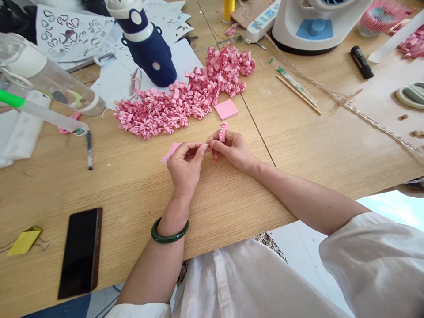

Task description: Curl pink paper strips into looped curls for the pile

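My left hand [185, 165] and my right hand [230, 148] meet above the wooden table [132, 185], fingertips pinched together. Between them is a small pink paper piece; its curled end [223, 131] sticks up from my right fingers. A flat pink paper slip [169, 152] shows just behind my left hand; I cannot tell whether the hand holds it. A green bangle [169, 232] circles my left wrist. Beyond the hands lies a big heap of curled pink paper pieces [185, 95], with a small pink square pad [225, 109] next to it.
A dark blue bottle [147, 44] stands behind the heap among white cut-out papers [69, 33]. A black phone [80, 251] and a yellow clip [24, 240] lie front left, a pen [89, 150] left. Chopsticks [298, 90], a marker [361, 62], a power strip [261, 21] and a fan base [314, 24] lie right.
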The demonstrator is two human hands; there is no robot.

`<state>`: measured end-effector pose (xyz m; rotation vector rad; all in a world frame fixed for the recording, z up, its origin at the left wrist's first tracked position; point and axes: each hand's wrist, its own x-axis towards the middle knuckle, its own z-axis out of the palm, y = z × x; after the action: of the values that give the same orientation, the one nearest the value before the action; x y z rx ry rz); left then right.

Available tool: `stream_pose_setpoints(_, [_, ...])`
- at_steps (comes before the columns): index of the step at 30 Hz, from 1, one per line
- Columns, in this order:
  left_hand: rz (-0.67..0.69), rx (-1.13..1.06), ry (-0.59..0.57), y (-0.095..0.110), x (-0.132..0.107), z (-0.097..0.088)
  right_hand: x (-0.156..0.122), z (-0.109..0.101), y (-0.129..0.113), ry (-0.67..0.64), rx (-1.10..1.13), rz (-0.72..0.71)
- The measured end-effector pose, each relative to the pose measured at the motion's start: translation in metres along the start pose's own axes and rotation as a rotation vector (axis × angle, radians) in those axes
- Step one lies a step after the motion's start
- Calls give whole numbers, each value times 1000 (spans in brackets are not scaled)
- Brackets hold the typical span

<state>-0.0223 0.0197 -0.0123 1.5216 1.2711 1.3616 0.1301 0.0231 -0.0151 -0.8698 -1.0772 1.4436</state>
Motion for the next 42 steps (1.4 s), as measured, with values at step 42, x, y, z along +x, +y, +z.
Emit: stream_pose_setpoints(42, [22,-41,26,-3,-1,1,1,0,1,-20,-33,-24])
